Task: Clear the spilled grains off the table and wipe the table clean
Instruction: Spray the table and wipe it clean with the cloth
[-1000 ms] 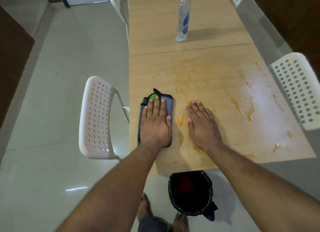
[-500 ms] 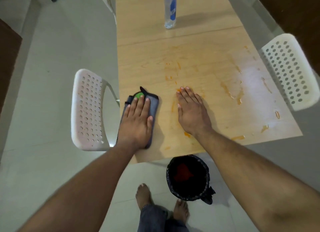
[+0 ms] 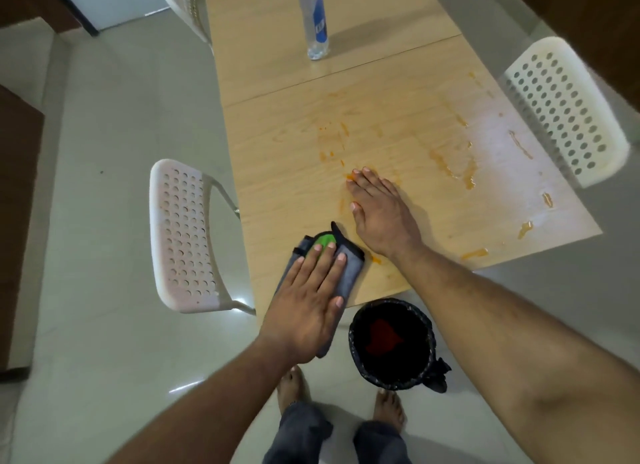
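My left hand presses flat on grey cloth at surface edge; right hand flat, fingers straight, on orange smears.

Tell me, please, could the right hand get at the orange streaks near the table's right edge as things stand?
Probably yes: the right hand lies flat on the table, holding nothing, and only bare wood separates it from the orange streaks.

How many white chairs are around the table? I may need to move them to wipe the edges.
3: one chair at the table's left side, one at its right side, one farther back on the left, partly cut off. Others may be out of view.
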Tool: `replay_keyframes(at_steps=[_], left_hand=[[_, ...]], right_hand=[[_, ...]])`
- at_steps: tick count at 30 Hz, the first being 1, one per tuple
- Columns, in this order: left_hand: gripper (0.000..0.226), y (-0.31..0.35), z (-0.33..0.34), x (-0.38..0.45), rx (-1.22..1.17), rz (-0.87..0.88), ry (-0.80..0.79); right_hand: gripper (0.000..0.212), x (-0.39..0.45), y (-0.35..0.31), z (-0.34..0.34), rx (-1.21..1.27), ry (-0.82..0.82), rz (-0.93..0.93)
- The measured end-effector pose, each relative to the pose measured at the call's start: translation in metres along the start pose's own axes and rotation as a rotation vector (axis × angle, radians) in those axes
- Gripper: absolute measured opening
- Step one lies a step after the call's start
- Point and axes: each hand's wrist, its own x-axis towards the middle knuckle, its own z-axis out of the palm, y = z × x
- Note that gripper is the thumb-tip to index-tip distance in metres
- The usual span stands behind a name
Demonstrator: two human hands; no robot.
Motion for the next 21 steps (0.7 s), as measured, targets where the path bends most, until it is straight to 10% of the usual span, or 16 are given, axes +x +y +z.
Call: replay_keyframes(at_steps=[13, 21], left_hand=[[0.046, -0.086, -0.035, 0.064, -0.264, 0.315, 0.109], [0.057, -0.096, -0.046, 0.148, -0.268, 0.521, -0.048]], right_hand=[[0.043, -0.084, -0.085, 0.021, 0.21, 0.331, 0.389], [0.069, -0.078, -0.2, 0.075, -0.054, 0.208, 0.846]])
